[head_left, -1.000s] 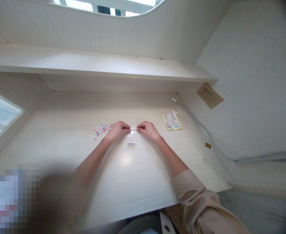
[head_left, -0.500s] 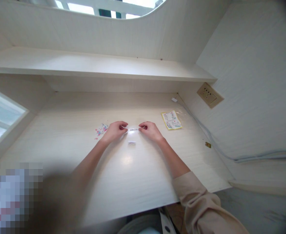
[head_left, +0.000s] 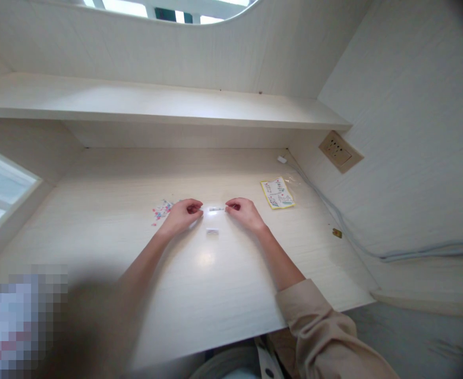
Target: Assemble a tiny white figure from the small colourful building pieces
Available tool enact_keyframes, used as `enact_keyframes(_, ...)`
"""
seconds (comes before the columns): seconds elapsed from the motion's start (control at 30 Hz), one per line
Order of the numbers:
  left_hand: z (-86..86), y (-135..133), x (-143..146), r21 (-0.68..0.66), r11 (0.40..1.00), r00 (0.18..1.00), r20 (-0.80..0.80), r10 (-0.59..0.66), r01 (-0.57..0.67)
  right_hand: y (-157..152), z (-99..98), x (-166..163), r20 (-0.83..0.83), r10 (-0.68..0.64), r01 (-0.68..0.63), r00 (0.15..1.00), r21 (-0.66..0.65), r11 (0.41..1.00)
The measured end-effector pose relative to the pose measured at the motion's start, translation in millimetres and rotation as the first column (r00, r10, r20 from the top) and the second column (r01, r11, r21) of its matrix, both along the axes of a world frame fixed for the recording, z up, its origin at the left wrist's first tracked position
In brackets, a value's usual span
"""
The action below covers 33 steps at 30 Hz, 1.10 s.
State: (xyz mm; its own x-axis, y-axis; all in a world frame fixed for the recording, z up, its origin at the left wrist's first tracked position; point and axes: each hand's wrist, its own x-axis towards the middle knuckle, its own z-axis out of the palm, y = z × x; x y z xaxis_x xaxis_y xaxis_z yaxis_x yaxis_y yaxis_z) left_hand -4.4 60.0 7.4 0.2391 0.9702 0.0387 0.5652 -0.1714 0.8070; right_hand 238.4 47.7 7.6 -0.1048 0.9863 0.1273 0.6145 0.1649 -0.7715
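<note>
One small white strip (head_left: 216,209) lies on the desk (head_left: 231,284) between left hand (head_left: 183,215) and right hand (head_left: 245,213) — apparently central so both can reach; the left's fingers are parted, empty; whether the right's pinch its end, one cannot tell.

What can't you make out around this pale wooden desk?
In the head view:
Slim white strip: too small to tell whether the right hand touches it.
Loose red, blue and white bits: too small to identify; the left hand may hide some.
Yellow-edged white paper sheet: print too small to read.
Pale shape, lower left: pixelated beyond recognition.
</note>
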Motion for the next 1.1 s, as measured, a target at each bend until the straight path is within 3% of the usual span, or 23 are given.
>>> enact_keyframes(0.4,-7.0,3.6,-7.3,-0.041,0.999,0.989,0.15,0.006,0.0,4.3,-13.1,4.8,-0.159,-0.06,0.049,0.985,-0.072,0.996)
enact_keyframes(1.1,-5.3,2.6,-6.0,-0.037,0.999,0.991,0.131,0.011,-0.006,8.7,-13.1,3.9,-0.196,-0.07,0.055,0.978,-0.081,0.995)
